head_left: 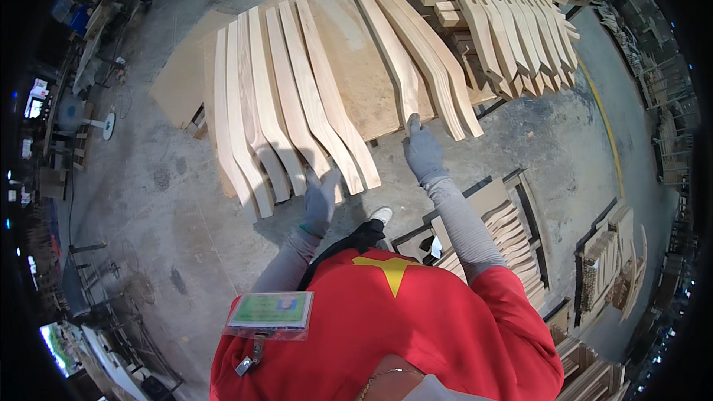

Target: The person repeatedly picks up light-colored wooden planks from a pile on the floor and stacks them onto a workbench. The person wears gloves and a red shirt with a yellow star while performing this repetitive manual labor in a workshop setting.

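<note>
Gloved right hand (425, 152) grasping curved wooden slat (392, 56), left hand (321, 199) at another slat (282, 82), grip unclear, table (349, 52) beneath slats

Ten spread-out slats (313, 67), two gloved hands (321, 202) (425, 153)

A red-shirted worker's (453, 319) gloved hands (426, 154) are at the near ends of curved wooden slats (315, 67) lined across a surface (353, 52).

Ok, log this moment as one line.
left hand: at left slats, near ends | right hand: at middle slat, near end | board: beneath slats
</note>
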`<state>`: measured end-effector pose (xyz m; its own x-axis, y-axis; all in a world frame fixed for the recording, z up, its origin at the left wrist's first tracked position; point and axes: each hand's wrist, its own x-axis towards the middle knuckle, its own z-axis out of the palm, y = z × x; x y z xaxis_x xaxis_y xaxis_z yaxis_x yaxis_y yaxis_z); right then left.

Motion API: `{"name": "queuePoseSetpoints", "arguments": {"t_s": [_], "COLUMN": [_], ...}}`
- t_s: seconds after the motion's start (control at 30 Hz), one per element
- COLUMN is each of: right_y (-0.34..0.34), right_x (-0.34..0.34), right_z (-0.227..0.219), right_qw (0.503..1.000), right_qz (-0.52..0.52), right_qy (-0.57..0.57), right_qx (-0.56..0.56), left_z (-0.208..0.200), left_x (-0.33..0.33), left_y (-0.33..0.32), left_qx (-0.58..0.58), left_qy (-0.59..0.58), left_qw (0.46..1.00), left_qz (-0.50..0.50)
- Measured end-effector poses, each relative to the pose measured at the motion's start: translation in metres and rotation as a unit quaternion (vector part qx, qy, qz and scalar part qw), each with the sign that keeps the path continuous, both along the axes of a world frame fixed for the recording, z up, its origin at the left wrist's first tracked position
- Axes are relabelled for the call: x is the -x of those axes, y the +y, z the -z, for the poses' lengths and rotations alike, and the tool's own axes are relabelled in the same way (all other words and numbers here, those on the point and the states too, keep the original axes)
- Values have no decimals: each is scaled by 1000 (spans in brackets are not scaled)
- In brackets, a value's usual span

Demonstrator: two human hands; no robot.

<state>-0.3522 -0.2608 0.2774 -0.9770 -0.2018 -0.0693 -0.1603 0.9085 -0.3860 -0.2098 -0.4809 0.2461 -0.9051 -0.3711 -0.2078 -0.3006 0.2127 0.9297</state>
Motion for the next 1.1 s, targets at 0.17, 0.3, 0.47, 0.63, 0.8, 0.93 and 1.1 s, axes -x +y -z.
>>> {"name": "queuePoseSetpoints", "arguments": {"t_s": [0.17, 0.3, 0.47, 0.63, 0.8, 0.93, 1.1], "right_y": [-5, -32, -49, -40, -42, -38, -10], "right_x": [-14, -61, -83, -77, -78, -75, -58], "right_z": [-6, 12, 35, 7, -16, -5, 8], "right_qw": [979, 974, 696, 957, 967, 954, 702], "right_qz": [-89, -75, 59, 49, 49, 59, 100], "right_qy": [183, 64, -391, -132, -141, -150, -408], "right_qx": [-20, 205, 599, 252, 209, 255, 575], "left_z": [-68, -75, -51, -66, -77, -78, -61], "left_x": [-5, 1, 11, 20, 41, 105, 184], "left_y": [42, 53, 40, 34, 51, 29, -1], "left_qx": [9, -74, -75, -134, 11, 391, 589], "left_qy": [-10, 10, -39, -33, 102, 207, 51], "left_qw": [999, 997, 992, 978, 993, 869, 722], "left_qz": [-52, 12, 96, 156, 54, 222, 360]}}
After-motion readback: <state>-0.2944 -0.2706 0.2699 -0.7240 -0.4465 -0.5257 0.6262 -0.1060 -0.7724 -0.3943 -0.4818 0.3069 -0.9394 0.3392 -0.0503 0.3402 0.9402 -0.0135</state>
